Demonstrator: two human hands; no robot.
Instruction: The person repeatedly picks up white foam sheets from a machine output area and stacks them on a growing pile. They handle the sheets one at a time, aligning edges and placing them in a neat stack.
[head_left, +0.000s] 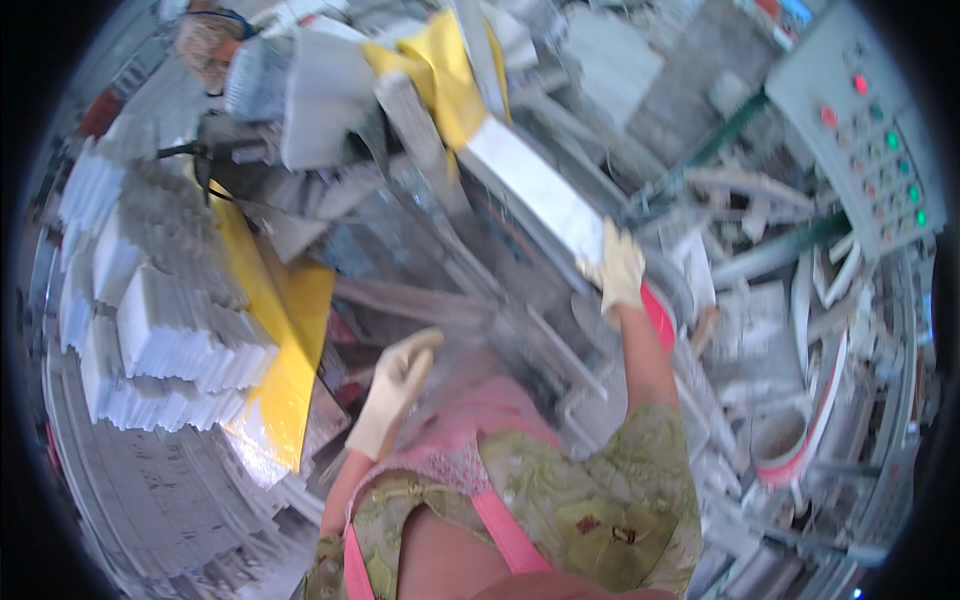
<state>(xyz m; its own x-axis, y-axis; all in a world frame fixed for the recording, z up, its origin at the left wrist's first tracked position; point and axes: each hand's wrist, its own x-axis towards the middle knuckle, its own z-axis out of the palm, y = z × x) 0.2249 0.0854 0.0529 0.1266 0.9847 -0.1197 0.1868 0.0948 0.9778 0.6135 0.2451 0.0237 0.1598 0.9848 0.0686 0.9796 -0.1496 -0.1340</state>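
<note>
A long white strip, like a cut tile or slab (535, 185), lies slanting on a narrow metal track. At its near end, my right hand (618, 270), in a cream glove, has its fingers over the edge. My left hand (395, 385), gloved alike, hovers in front of my pink apron (490, 405). Its fingers are loosely bent and apart, with nothing visible in them. A red-pink rounded piece (658, 315) sits just beside my right wrist. Motion blurs the finer details.
Stacks of white slabs (170, 320) stand at the left beside a yellow sheet (285, 350). Another yellow sheet (440, 75) drapes over the track's far end. A control panel (865, 130) with lit buttons is at upper right. Near a round container (778, 440) lie scraps. Another person (210, 50) is at far left.
</note>
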